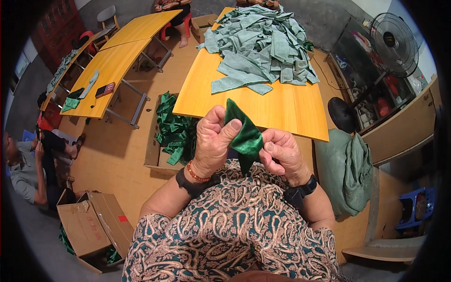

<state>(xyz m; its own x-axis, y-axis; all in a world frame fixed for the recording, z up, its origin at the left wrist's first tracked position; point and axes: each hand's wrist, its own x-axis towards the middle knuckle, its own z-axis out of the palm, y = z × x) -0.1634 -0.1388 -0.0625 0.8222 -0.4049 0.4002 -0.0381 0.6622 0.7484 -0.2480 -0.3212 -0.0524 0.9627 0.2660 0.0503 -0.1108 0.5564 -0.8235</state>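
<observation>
A shiny dark green piece of velvet fabric [246, 136], pointed at its top and bottom ends, is held up before my chest, just off the table's near edge. My left hand [215, 136] pinches its left side, thumb on the front. At its right edge, my right hand [282, 152] grips the cloth between thumb and fingers. On the yellow table [282, 105] beyond lies a large heap of pale green fabric pieces [263, 47], their dull side mostly up. What lies behind the held piece is hidden.
A cardboard box [155, 155] of green velvet pieces stands left of the table; another box [94, 225] sits lower left. A large green sack [345, 171] and a standing fan [393, 44] are on the right. A seated person [30, 174] is at far left, others at the back.
</observation>
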